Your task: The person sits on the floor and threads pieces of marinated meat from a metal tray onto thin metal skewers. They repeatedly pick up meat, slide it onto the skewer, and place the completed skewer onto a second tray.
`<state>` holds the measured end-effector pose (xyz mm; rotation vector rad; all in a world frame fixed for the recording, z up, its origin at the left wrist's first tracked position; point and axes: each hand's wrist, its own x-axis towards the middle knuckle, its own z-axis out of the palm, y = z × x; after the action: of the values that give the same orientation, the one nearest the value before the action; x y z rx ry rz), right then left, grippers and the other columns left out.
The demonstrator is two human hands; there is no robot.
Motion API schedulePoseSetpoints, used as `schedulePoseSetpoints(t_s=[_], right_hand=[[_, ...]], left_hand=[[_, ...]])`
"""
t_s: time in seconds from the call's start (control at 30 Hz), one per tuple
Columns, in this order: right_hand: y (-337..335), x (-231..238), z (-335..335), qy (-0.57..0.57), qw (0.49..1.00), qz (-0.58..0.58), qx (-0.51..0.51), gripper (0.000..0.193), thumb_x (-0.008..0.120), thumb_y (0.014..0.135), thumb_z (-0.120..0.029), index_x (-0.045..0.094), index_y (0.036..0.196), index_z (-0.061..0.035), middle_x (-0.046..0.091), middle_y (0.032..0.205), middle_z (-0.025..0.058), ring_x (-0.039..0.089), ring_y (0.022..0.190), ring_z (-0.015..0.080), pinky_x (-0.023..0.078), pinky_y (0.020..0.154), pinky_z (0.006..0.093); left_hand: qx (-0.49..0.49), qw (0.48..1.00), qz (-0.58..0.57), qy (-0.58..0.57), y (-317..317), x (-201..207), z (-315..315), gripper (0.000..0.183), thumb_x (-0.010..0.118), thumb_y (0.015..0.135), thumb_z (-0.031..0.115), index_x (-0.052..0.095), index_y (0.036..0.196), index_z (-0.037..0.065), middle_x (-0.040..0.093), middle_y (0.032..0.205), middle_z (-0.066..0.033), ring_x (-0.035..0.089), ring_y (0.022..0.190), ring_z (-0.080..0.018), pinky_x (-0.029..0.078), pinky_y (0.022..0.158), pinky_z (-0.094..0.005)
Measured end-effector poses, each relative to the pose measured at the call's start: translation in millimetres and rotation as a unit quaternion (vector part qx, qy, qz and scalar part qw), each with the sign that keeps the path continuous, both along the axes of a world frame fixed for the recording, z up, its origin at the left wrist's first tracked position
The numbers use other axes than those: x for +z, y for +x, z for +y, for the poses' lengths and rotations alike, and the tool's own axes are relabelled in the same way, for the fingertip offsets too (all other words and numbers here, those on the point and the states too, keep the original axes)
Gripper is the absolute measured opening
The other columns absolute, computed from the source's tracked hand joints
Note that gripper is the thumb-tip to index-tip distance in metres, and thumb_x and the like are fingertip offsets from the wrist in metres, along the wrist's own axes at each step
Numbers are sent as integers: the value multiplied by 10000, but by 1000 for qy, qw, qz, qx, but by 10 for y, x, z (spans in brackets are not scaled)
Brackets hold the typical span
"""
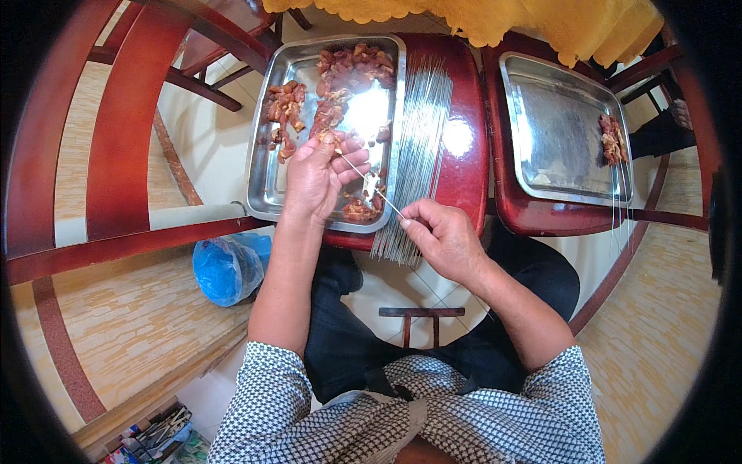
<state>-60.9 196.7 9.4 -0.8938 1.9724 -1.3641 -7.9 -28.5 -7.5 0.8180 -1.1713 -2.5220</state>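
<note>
Steel skewer [371,182], slanted across tray [304,71] rim.
Left hand [315,176] pinches meat [331,139] at tip; right hand [448,240] closes firmly on opposite end, apparently for steadiness.

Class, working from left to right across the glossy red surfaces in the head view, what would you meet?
Metal tray of meat pieces → bundle of thin metal skewers → second metal tray → skewered meat at that tray's right side.
</note>
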Motion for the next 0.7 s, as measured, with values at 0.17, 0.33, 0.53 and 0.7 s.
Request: schedulePoseSetpoints(t_s=[0.17, 0.33, 0.53, 0.7], right_hand=[[9, 32, 3, 0, 1000, -3, -3, 103, 578, 878, -116, 612, 866, -19, 592, 633, 115, 607, 581, 235, 464, 547, 360], [39, 23, 8, -19, 1000, 7, -11, 106, 577, 875, -115, 614, 871, -16, 590, 633, 129, 605, 572, 253, 461, 540, 367], [11, 18, 11, -5, 1000, 7, -12, 108, 576, 872, -113, 615, 868, -12, 598, 644, 141, 623, 596, 258, 464, 548, 368], [42, 5, 1, -5, 999, 11, -39, 103, 574, 873, -106, 615, 865, -12, 599, 658, 145, 626, 610, 260, 470, 559, 374]], left_hand=[[22, 1000, -12, -5, -33, -10, 54, 188, 434, 987, 168, 510, 1065, 14, 630, 952, -140, 676, 828, -253, 590, 729, -416], [43, 999, -12, 0, -32, -43, 26, 185, 421, 989, 164, 504, 1071, 20, 630, 953, -141, 676, 825, -243, 595, 707, -413], [21, 1000, -1, -12, -44, -20, 72, 185, 424, 989, 164, 503, 1077, 20, 629, 953, -142, 678, 835, -251, 597, 702, -413], [10, 1000, 11, 6, -37, -34, 75, 195, 426, 990, 169, 497, 1087, 16, 626, 958, -147, 676, 842, -258, 593, 718, -419]])
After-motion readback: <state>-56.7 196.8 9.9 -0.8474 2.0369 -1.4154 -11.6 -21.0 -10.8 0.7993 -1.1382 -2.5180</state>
